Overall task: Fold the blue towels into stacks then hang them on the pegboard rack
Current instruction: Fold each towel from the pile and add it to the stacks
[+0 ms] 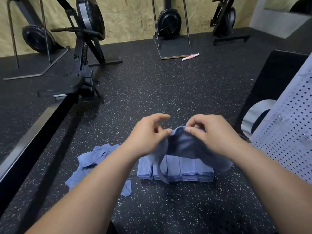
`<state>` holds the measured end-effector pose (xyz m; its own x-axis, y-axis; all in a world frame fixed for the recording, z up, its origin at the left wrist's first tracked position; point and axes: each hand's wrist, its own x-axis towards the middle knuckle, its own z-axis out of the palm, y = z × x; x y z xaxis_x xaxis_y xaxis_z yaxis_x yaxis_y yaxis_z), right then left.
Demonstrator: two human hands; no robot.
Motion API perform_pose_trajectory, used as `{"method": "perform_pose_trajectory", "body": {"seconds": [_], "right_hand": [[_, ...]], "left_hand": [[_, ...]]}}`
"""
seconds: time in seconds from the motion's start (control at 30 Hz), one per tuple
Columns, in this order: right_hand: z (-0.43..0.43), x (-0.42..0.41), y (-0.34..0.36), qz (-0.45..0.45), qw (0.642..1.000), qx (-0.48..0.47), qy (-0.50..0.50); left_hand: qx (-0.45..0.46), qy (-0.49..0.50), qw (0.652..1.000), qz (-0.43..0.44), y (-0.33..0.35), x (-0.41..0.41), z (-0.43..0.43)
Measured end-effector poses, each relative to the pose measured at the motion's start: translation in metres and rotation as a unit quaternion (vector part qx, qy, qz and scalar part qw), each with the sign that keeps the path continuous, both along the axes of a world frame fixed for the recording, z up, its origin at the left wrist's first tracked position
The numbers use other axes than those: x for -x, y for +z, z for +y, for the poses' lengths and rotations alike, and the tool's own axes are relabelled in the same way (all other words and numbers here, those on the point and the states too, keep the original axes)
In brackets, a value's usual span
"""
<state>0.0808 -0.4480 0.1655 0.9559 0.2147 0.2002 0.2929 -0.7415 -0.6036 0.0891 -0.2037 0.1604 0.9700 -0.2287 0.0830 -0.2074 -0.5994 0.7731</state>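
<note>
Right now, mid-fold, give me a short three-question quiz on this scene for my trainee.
1. True or false: the folded stacks sit on the floor, left of the pegboard.
2. The loose towels lie on the stacks': A) left, B) right, C) far side.
3. What do the left hand and right hand hold up?
Key: 1 true; 2 A; 3 one blue towel.
</note>
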Motion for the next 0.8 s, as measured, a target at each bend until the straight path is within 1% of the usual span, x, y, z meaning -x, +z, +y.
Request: {"method": "perform_pose_trajectory", "body": {"seconds": [0.07, 0.2, 0.27, 0.37, 0.47, 0.63, 0.73, 0.8], "right_hand": [[0.012, 0.005, 0.001, 0.004, 0.999, -0.003, 0.034], [0.014, 0.005, 0.001, 0.003, 0.999, 0.0, 0.044], [0.007, 0.003, 0.001, 0.012, 0.999, 0.009, 0.035], [-0.007, -0.002, 0.001, 0.017, 1.0, 0.025, 0.009], [-0.023, -0.006, 0.003, 0.015, 0.999, 0.04, -0.026], [-0.034, -0.006, 0.011, 0.02, 0.995, 0.05, -0.078], [-0.034, -0.006, 0.014, 0.015, 0.996, 0.017, -0.09], [-0.03, -0.005, 0.015, 0.037, 0.996, -0.044, -0.061]], "left_hand": [[0.009, -0.049, 0.999, 0.013, -0.005, 0.003, -0.008], [-0.006, -0.039, 0.999, 0.027, -0.011, 0.001, -0.008], [-0.015, -0.016, 1.0, 0.019, -0.009, 0.0, -0.005], [-0.039, 0.055, 0.998, -0.002, -0.006, -0.006, 0.004], [-0.036, 0.115, 0.993, -0.003, -0.006, -0.013, 0.016], [-0.067, 0.182, 0.981, -0.011, -0.003, -0.017, 0.032], [-0.09, 0.208, 0.974, -0.026, -0.002, -0.018, 0.04], [-0.084, 0.209, 0.974, -0.031, -0.003, -0.016, 0.043]]}}
